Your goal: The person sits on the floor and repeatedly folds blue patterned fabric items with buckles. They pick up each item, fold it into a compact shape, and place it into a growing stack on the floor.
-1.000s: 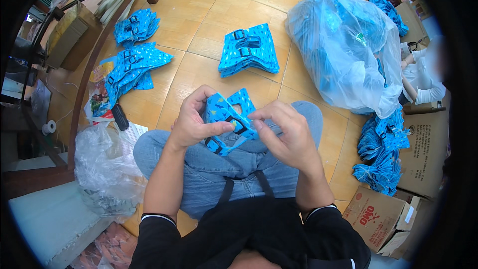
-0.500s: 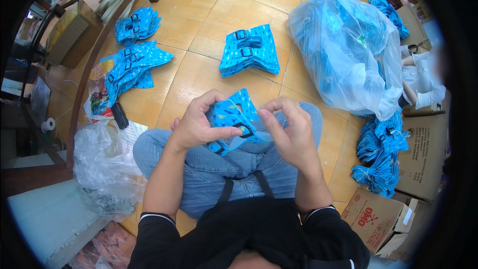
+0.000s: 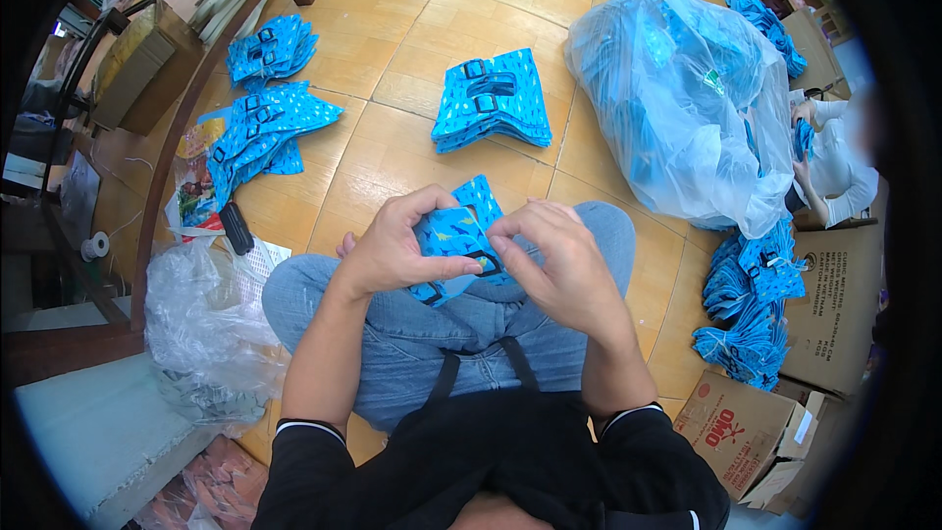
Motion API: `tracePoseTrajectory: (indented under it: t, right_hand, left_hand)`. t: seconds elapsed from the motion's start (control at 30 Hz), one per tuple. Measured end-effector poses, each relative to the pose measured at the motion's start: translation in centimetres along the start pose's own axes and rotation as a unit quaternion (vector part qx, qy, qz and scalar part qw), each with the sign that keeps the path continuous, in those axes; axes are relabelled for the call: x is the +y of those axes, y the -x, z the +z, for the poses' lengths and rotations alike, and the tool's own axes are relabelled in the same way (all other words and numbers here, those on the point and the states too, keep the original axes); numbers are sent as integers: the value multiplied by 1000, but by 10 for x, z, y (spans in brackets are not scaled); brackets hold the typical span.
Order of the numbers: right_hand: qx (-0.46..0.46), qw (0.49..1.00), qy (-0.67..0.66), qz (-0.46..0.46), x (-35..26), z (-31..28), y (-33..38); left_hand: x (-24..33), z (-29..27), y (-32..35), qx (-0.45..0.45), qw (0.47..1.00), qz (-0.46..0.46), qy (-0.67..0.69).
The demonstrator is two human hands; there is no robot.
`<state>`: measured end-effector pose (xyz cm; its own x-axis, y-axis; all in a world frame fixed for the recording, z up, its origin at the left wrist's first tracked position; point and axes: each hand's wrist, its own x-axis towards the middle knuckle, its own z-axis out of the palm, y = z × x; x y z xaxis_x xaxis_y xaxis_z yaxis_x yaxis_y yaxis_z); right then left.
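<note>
Over my lap I hold a blue fabric piece (image 3: 453, 231) with a small animal print and black trim that looks like buckles. My left hand (image 3: 397, 245) grips it from the left, thumb across its front and fingers behind. The thumb and index finger of my right hand (image 3: 559, 260) pinch at its right edge, near a black fitting; the fingertips partly hide that spot. On the floor just beyond lies a neat stack of similar blue pieces (image 3: 491, 113) with black buckles on top.
More blue bundles (image 3: 260, 123) lie to the left, beside a clear plastic bag (image 3: 211, 324) and a wooden frame (image 3: 162, 157). On the right are a large filled plastic bag (image 3: 677, 108), tied blue bundles (image 3: 746, 314), cardboard boxes (image 3: 736, 427) and another person in white (image 3: 839, 162).
My right hand has moved left and now meets the piece's edge. The piece's opened edge looks flatter. At the far right, the other person now holds something blue.
</note>
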<state>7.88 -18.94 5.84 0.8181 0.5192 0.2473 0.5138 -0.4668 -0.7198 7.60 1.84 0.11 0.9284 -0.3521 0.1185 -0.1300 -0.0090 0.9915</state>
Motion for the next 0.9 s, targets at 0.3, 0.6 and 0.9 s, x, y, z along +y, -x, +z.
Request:
tracePoseTrajectory:
  t: [0.3, 0.6, 0.9]
  right_hand:
    - [22, 993, 115, -13, 14, 3, 4]
    - [119, 988, -34, 89, 28, -10, 7]
    - [3, 997, -73, 32, 11, 8, 2]
  left_hand:
    - [-5, 3, -1, -16, 1000, 3, -23]
    - [-1, -1, -1, -2, 1000, -12, -12]
    - [-5, 2, -2, -21, 1000, -14, 18]
